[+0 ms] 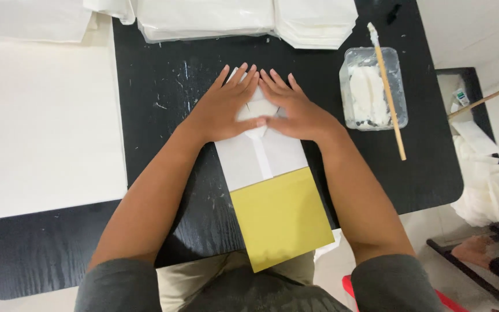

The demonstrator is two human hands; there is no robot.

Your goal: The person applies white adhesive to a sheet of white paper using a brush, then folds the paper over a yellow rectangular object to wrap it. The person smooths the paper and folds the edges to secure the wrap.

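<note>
Both my hands lie flat on the far end of a white folded paper bag [261, 156] on the black table [163, 86]. My left hand [226, 107] presses its left side with fingers spread. My right hand [295, 110] presses the right side, and the thumbs meet over the folded flaps in the middle. A glued seam strip runs down the bag's centre. The near end of the bag is a yellow-green paper panel [281, 216] that overhangs the table's front edge above my lap.
A clear plastic tub of white paste [372, 89] stands to the right with a wooden-handled brush [389, 95] resting across it. Stacks of white paper bags [244, 20] line the far edge. A large white sheet [47, 127] covers the table's left side. Crumpled white paper [486, 185] lies off the right.
</note>
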